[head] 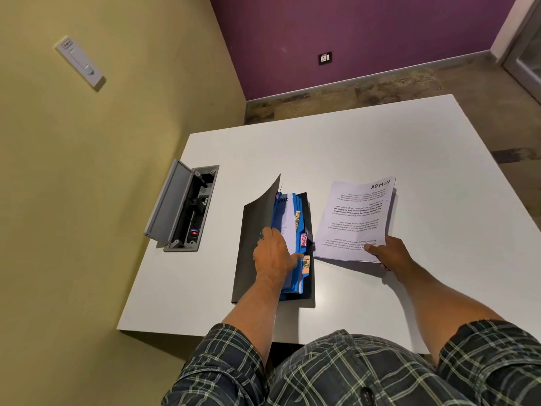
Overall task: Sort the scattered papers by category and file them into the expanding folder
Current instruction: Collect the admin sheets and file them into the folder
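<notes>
An expanding folder (251,253) with a dark grey cover and blue dividers lies open in the middle of the white table (380,136). Its tabs read FINANCE, ADMIN and HR. My left hand (273,256) reaches into the dividers, fingers spread between the cover and the blue sheets, holding them apart. My right hand (386,252) pinches the near edge of a thin stack of printed papers (355,218) marked ADMIN, lifted slightly off the table just right of the folder.
An open grey cable box (181,206) is set into the table's left side, its lid tilted up. The table's left edge meets a yellow wall. A purple wall and floor lie beyond the far edge.
</notes>
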`<state>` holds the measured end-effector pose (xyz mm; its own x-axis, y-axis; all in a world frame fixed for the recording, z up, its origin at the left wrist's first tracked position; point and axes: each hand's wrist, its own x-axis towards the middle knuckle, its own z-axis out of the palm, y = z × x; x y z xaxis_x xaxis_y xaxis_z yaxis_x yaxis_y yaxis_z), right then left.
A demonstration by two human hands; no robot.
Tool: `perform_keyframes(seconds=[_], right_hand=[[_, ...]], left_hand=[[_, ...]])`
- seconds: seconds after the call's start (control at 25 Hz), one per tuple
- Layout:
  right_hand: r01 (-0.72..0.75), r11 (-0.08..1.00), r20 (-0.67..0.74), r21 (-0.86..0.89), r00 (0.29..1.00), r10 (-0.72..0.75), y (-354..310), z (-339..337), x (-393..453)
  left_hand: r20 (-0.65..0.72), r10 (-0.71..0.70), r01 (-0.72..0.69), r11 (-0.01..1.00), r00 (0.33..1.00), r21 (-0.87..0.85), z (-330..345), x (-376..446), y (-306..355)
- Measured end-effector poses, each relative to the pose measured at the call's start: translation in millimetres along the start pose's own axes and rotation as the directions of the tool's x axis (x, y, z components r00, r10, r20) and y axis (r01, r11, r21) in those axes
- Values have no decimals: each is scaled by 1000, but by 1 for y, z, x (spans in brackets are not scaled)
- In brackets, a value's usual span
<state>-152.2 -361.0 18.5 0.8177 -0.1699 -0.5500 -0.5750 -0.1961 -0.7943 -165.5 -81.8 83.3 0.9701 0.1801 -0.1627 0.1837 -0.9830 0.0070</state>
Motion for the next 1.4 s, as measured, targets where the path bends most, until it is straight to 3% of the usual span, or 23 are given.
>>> perform_keyframes(seconds=[0.88,1.12,1.4], right_hand=[[-19,1000,9,-1,1000,19,-5,4,0],[159,982,-74,100,986,-152,-46,9,-1],[382,907,-265,175,906,-330,-109,19,-6]], left_hand=[[26,-41,42,997,999,-68,1,4,-4],[-32,14,-17,994,999,-105,-6,10,-7],[-67,25,-35,987,997,-155,-23,18,-7]])
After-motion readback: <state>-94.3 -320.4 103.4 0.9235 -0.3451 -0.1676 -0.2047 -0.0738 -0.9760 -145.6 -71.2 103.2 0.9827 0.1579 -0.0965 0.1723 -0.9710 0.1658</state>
